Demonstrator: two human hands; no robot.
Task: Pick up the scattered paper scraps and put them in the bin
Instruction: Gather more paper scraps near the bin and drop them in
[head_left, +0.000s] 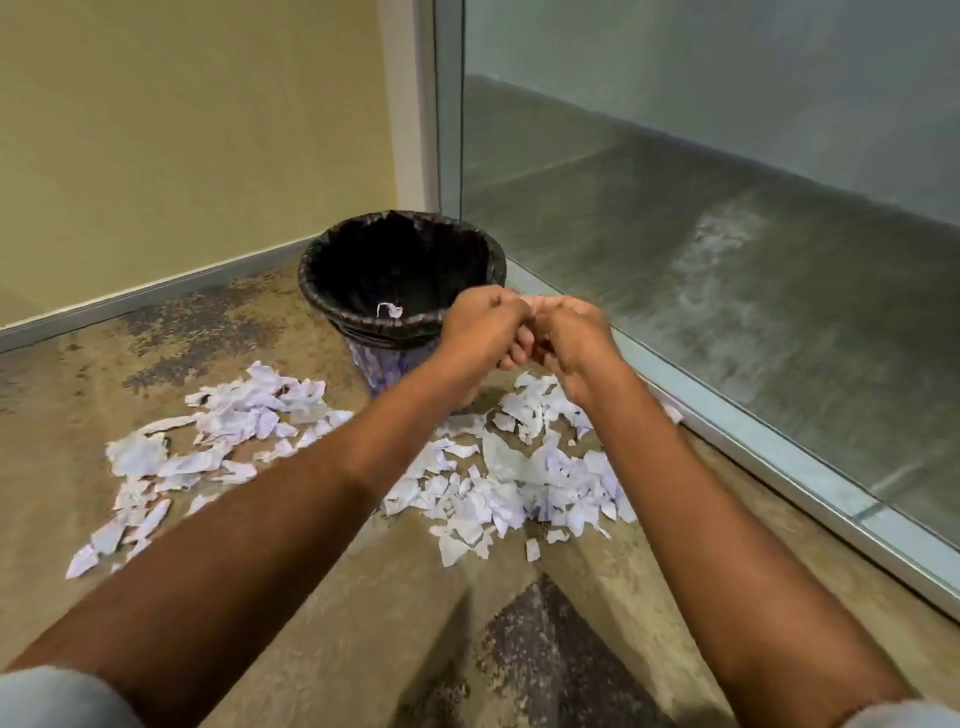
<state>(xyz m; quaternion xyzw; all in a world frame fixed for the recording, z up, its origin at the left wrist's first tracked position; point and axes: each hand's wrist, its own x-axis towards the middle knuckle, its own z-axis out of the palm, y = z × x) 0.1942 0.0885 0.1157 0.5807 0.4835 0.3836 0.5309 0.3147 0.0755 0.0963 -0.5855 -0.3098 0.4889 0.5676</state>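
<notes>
Bin (332, 313) upright, mouth upward

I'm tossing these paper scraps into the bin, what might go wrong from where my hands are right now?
1. The left hand and right hand appear to meet over the near rim of the bin, not its middle; anything released there may fall outside. Blur hides what they hold.
2. Some paper scraps lie close to the bottom rail of the glass panel; sweeping could push them against it, where they may be harder to pinch.
</notes>
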